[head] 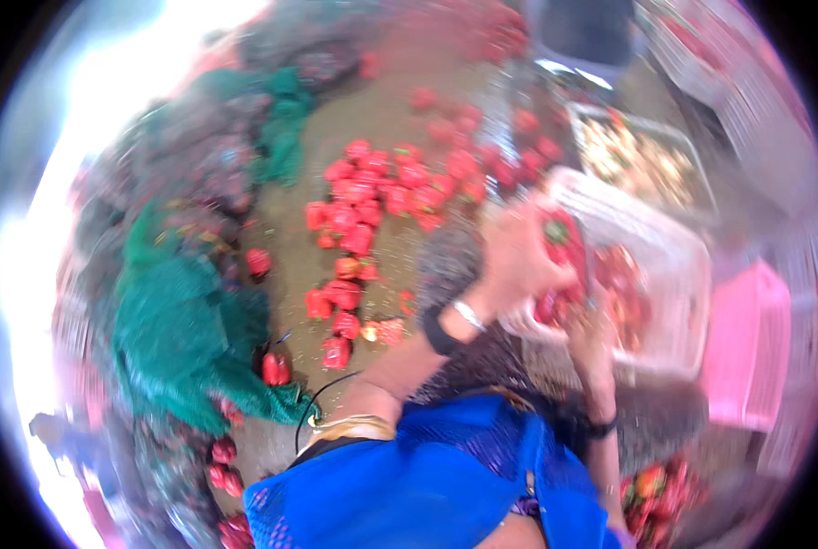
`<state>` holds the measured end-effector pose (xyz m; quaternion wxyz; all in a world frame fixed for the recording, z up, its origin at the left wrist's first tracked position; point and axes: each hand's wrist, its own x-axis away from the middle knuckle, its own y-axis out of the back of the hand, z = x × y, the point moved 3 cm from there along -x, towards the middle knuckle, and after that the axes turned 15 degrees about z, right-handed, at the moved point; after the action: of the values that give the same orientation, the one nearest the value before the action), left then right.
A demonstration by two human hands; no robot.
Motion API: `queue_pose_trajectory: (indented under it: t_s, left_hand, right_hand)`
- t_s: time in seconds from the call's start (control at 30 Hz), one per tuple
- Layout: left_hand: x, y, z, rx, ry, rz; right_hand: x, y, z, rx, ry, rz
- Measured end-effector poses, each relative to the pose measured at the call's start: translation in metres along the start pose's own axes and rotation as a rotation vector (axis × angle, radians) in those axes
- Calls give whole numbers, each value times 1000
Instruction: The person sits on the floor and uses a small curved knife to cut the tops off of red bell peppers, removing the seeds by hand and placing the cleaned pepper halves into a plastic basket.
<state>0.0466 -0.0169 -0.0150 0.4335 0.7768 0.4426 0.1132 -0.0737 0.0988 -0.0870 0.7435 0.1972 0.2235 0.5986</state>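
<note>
Over a white plastic crate (676,295), my left hand (518,250) grips a red bell pepper (565,240), its green stem end showing. My right hand (592,336) is closed around the handle of a knife (588,257). The thin blade points away from me and lies along the pepper's right side; blur hides whether it cuts in. Red pepper pieces (621,274) lie inside the crate, beneath and right of the hands. Just left of them, many whole red bell peppers (354,199) are spread across the floor.
Green mesh sacking (175,322) lies by heaped filled sacks (196,151) on the left. Beyond the crate stands a bin of pale pieces (638,161), with a pink crate (748,346) to the right. More peppers (659,491) lie at lower right. A person (73,439) appears at far left.
</note>
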Motion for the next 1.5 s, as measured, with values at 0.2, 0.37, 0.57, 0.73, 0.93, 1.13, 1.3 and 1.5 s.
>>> queue_pose_trajectory:
  t_s: [0.2,0.37,0.57,0.73,0.93,1.13,1.3,1.5]
  left_hand:
    - [11,-40,-8,60,-37,12]
    - [17,-49,-14,-22,-46,51]
    - [15,-67,-18,-107,-259,60]
    - [9,-79,-15,128,-185,129]
    - [12,-100,-29,-89,-470,108]
    - [-20,-73,-17,510,-145,-7]
    - [-23,-64,-16,702,-91,130]
    - [11,-112,-15,800,-151,367]
  right_hand:
    - [6,14,21,46,8,7]
    - [7,6,-30,116,-82,89]
    - [9,4,-29,-113,-347,186]
    - [15,-6,-64,-5,-144,229]
    - [21,-16,-83,-208,-474,374]
    - [32,-17,-90,-291,-594,264]
    - [34,6,-74,-1067,-554,-39]
    - [38,16,-101,-1631,-294,51]
